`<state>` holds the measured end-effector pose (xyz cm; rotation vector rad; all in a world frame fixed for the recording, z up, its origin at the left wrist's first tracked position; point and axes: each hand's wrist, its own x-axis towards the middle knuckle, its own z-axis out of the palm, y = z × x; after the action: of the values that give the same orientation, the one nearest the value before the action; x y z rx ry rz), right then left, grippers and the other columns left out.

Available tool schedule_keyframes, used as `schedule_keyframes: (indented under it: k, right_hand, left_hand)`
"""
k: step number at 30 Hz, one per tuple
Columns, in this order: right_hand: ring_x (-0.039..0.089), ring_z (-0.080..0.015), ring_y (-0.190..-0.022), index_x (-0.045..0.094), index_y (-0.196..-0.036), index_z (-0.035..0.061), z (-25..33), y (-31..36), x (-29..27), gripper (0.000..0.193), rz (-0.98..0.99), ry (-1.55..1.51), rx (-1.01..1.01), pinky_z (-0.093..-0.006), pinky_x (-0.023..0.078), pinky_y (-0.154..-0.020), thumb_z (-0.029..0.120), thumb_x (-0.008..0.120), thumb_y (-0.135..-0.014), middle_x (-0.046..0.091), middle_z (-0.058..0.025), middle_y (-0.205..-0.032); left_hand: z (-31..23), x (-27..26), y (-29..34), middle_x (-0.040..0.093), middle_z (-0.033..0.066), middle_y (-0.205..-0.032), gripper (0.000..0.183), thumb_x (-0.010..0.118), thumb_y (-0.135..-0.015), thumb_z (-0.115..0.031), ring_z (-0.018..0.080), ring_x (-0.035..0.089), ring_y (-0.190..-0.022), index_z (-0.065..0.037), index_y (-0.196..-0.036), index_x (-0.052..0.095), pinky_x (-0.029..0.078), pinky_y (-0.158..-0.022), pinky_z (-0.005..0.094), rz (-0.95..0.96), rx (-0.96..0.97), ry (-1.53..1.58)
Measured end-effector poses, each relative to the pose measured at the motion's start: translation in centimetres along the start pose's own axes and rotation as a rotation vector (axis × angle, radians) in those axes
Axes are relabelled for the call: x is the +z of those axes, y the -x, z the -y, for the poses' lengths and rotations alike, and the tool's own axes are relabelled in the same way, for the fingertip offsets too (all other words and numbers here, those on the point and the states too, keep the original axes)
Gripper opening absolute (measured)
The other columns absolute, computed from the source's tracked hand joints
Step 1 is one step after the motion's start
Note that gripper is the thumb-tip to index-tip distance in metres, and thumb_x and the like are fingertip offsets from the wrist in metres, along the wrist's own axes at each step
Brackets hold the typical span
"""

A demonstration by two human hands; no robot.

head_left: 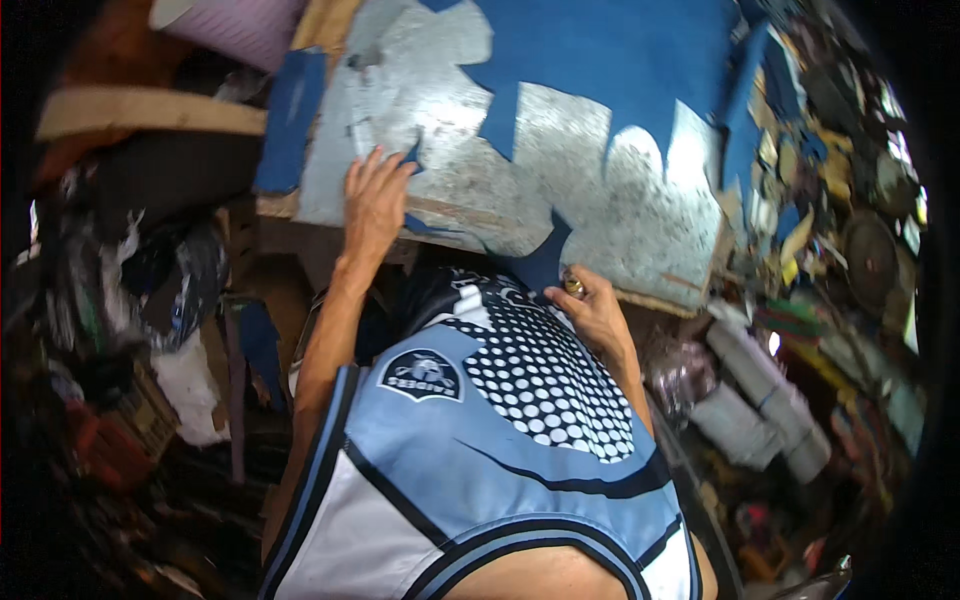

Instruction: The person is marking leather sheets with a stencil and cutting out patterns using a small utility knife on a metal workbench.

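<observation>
My left hand (374, 205) lies with its fingers stretched out near the left front edge of the metal-topped worktable (460, 180). By its fingertips is a small pointed blue scrap (412, 158). My right hand (598, 315) is closed at the table's front edge around a small tool with a round brass-coloured end (573, 283); the rest of the tool is hidden. Next to its thumb, a curved, pointed blue offcut (540, 262) hangs over the edge; whether the thumb touches it I cannot tell. A large blue sheet (620, 60) with a scalloped cut edge covers the far part of the table.
A blue strip (290, 120) lies along the table's left side. Beyond it are a wooden plank (160, 112) and a light purple container (235, 28). Heaps of scraps (800, 180) crowd the right side, with wrapped rolls (765, 390) below. Black plastic bags (180, 275) stand at left.
</observation>
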<state>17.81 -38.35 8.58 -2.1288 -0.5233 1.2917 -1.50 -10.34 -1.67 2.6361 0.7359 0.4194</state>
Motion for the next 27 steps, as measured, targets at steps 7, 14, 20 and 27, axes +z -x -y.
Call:
schedule_keyframes:
  k: [7, 14, 20, 27]
  right_hand:
    - [0.051, -0.006, -0.056, 0.062, -0.098, 0.0015, -6.1, 4.4, -5.1, 0.02, -0.391, -0.613, 0.113, -0.0222, 0.041, -0.051, 0.015, 0.07, -0.086, 0.059, 0.0016, -0.071]
    - [0.054, -0.0091, -0.053, 0.06, -0.108, -0.0004, -12.5, 7.9, -8.5, 0.025, -0.853, -0.907, 0.049, -0.0244, 0.046, -0.048, 0.01, 0.065, -0.087, 0.064, -0.007, -0.079]
    - [0.054, -0.0117, -0.048, 0.062, -0.104, 0.0021, -14.7, 11.6, -13.6, 0.018, -1.215, -0.982, -0.092, -0.0272, 0.048, -0.043, 0.007, 0.063, -0.086, 0.063, -0.0093, -0.075]
    - [0.054, -0.0137, -0.049, 0.057, -0.109, 0.0024, -16.1, 21.1, -21.4, 0.024, -1.496, -0.908, -0.24, -0.0296, 0.047, -0.044, 0.006, 0.063, -0.086, 0.063, -0.0102, -0.077]
  left_hand:
    - [1.0, -1.4, -0.1, 0.063, 0.0134, -0.107, 0.032, 0.058, -0.08, 0.002, 0.0317, 0.058, -0.104, -0.006, -0.111, 0.066, 0.042, -0.097, 0.0436, -0.049, 0.106, 0.069]
    - [-2.6, -0.9, -4.7, 0.063, 0.0095, -0.111, 0.025, 0.053, -0.094, -0.001, 0.0177, 0.062, -0.091, 0.0, -0.117, 0.063, 0.051, -0.076, 0.0293, -0.027, -0.08, 0.614]
    - [-6.5, 0.1, -7.5, 0.062, 0.0078, -0.112, 0.024, 0.052, -0.095, -0.001, 0.0113, 0.059, -0.082, 0.001, -0.117, 0.063, 0.05, -0.073, 0.0248, 0.047, -0.017, 0.756]
    - [-9.8, 1.0, -7.3, 0.061, 0.0078, -0.113, 0.024, 0.052, -0.094, 0.002, 0.0124, 0.06, -0.084, 0.001, -0.116, 0.063, 0.051, -0.075, 0.0248, 0.225, 0.048, 0.943]
